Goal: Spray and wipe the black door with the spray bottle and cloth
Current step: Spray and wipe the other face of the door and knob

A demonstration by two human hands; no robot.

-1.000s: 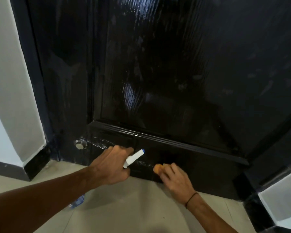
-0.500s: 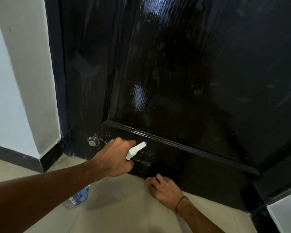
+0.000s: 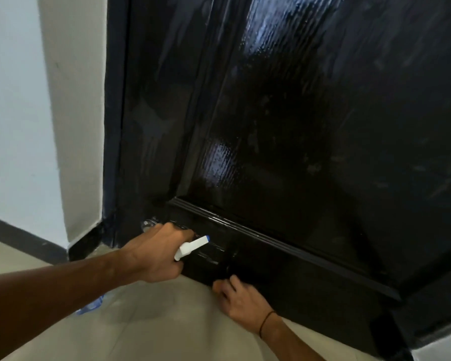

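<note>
Here, starting at the far left, we see the pale wall and the tiled floor, with part of a clear bottle with a blue label showing under our left forearm; it looks to be the body of the sprayer, though the arm hides the join. Our left hand is curled round the spray bottle at its white trigger head, the blue-tipped nozzle aimed close at the bottom rail of the black door, just beside a small metal stopper. Wet streaks already glint on the rail in front of the nozzle. Further right, our right hand sits low where the door meets the floor, fingers bent toward the door; the cloth is not visible now, so we cannot tell whether the hand holds it. To do this step well, we judge it best to keep the nozzle a little off the surface, give short squeezes along the rail, and follow quickly with the cloth before drips reach the floor. The moulding above likely traps liquid, so wipe along its grooves.
</note>
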